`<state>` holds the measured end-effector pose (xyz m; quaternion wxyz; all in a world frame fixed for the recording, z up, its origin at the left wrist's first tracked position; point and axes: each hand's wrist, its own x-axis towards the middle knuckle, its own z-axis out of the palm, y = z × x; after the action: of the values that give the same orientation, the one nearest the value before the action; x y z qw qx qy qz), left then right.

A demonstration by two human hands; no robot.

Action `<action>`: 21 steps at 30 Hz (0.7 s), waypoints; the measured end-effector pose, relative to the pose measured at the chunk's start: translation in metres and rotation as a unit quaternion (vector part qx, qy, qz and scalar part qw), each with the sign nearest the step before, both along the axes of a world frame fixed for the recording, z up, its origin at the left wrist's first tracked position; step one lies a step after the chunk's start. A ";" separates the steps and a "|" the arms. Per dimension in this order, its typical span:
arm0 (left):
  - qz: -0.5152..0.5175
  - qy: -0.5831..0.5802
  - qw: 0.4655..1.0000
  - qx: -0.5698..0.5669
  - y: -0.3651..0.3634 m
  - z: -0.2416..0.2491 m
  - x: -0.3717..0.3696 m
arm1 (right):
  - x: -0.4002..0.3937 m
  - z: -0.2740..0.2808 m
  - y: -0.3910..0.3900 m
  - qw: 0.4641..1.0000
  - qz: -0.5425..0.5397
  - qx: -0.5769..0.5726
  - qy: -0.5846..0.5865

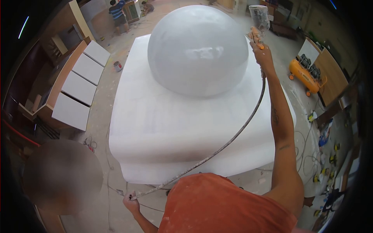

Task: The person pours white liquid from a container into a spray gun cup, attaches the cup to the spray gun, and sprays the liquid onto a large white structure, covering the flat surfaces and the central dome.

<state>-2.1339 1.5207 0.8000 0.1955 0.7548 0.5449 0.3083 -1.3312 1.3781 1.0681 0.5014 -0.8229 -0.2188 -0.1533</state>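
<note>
My right hand (264, 55) is raised at the far right of a big glossy white dome (198, 50), closed around an orange spray gun (255, 37). A translucent, paint-smeared cup (260, 18) sits on top of the gun. From the gun's handle a grey, paint-spotted hose (233, 139) curves down across the white base (171, 128) under the dome. Low on the left, my left hand (132, 201) grips this hose near the base's front corner. Haze hangs around the cup and the dome's right side.
White panels (74, 85) lean in a row on the left, with a small can (117, 66) on the floor nearby. An orange air compressor (306, 76) stands at right. Cables and tools lie along the right floor. Two people (117, 16) are at the back. A blurred round patch covers the lower left.
</note>
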 end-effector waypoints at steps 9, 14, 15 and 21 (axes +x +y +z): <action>0.056 0.020 0.998 -0.014 -0.015 0.001 -0.036 | -0.127 0.013 0.018 0.947 0.206 0.068 0.238; 0.059 0.043 0.997 -0.007 -0.015 -0.002 -0.052 | -0.132 0.000 0.020 0.893 0.318 0.145 0.285; 0.058 0.039 0.998 0.002 -0.014 -0.004 -0.052 | -0.130 -0.005 0.018 0.893 0.317 0.145 0.286; 0.059 0.047 0.997 -0.023 -0.014 -0.012 -0.040 | -0.116 -0.017 -0.004 0.948 0.176 0.116 0.238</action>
<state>-2.1737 1.5067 0.7878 0.1682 0.7302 0.6042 0.2712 -1.4469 1.3742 1.0515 0.6497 -0.7203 -0.2151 0.1129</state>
